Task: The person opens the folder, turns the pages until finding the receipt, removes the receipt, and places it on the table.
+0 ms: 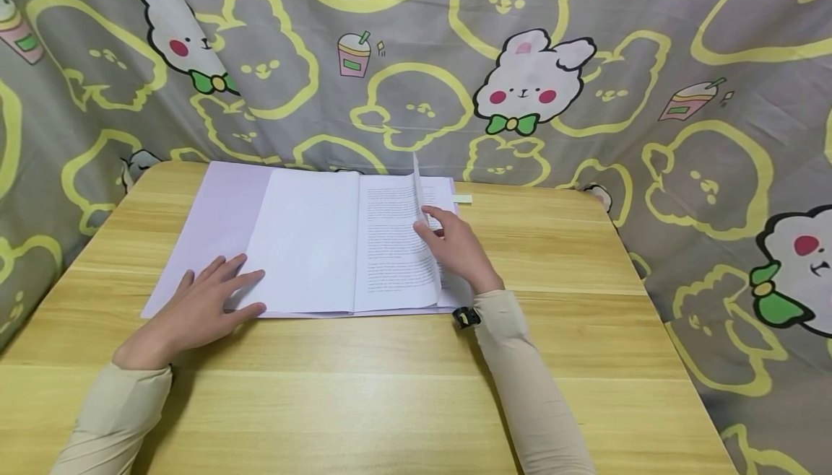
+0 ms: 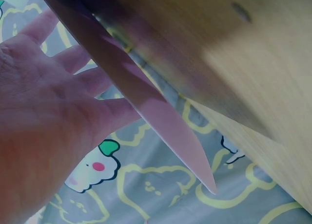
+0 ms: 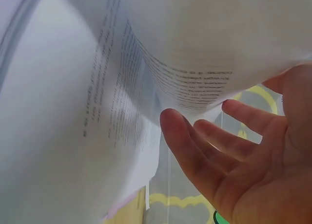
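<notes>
A pale purple folder [image 1: 221, 222] lies open on the bench [image 1: 312, 395]. The left page [image 1: 305, 240] looks plain white; a printed page [image 1: 419, 186] curls up on the right.

Our right hand [image 3: 263, 170] touches a curving printed sheet [image 3: 204, 34], fingers [image 3: 229, 140] loosely extended, another printed page [image 3: 63, 126] at left, grey patterned curtain [image 3: 176, 180] behind.

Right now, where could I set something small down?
Bare tabletop lies between the two sleeves, nearer than the folder, and right of the right hand, out to the tabletop's right edge. The folder is crowded: the left hand at its near left side, the right hand at a lifted page.
</notes>
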Demonstrator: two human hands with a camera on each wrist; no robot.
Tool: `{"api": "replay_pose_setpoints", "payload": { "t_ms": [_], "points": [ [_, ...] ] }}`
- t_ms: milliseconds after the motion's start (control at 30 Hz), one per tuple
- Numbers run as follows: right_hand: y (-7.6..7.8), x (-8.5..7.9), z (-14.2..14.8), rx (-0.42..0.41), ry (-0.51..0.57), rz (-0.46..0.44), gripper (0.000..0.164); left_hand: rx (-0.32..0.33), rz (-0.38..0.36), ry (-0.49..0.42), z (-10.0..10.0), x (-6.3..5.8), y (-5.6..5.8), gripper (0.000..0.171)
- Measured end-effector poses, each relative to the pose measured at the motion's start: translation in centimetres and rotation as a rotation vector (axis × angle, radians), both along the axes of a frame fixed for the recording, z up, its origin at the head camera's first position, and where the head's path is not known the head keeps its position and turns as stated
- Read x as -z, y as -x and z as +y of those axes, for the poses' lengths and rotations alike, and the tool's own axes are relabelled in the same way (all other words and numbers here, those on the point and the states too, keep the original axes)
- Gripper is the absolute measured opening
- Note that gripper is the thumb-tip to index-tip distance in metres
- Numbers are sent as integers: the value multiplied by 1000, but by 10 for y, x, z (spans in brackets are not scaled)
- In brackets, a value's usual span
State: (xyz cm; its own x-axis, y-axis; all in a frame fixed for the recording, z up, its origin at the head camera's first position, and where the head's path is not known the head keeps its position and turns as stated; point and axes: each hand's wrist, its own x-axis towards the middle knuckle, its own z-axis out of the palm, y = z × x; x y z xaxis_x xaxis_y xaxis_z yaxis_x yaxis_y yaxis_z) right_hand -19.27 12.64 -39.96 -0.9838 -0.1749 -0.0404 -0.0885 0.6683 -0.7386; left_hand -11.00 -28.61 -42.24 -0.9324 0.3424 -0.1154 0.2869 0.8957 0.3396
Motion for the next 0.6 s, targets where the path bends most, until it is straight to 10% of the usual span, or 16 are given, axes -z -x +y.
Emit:
{"api": "replay_pose_setpoints", "payload": {
  "t_ms": [600],
  "points": [
    [-2,9,-15,-91,-72,52,63,0,2,-10,-1,2,0,72]
  ]
}}
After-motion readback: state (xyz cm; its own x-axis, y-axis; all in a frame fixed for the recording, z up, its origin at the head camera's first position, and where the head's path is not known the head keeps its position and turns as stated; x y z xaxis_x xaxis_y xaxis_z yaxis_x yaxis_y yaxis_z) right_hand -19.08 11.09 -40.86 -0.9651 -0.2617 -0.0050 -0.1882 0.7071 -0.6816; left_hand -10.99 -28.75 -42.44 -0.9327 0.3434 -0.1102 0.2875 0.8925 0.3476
